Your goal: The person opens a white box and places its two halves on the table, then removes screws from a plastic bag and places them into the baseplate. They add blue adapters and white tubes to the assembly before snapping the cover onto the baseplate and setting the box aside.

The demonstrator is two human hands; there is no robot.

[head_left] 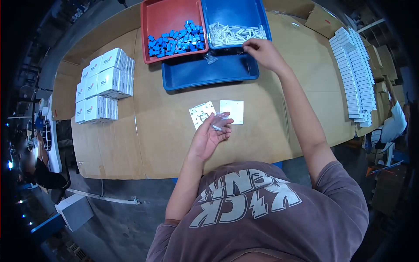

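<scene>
My left hand point(205, 142) is above the cardboard-covered table, its fingers closed around a small clear plastic bag point(221, 121). A little white stick-like piece point(216, 128) shows in or against the bag. Beneath and behind that hand lie a white printed card point(200, 110) and a plain white square card point(236, 110). My right hand point(265, 54) hovers at the near edge of the upper blue tray point(235, 11), which holds many white stick-like pieces point(235, 35). Its thumb and fingers are pinched together; what they hold, if anything, is too small to name.
Left of the upper blue tray, a red tray point(172, 15) contains many blue parts point(174, 43). A lower blue tray point(205, 78) sits in front, with a clear bag point(210, 58) at its back. White boxes point(98, 85) are stacked left, more white boxes point(354, 74) right.
</scene>
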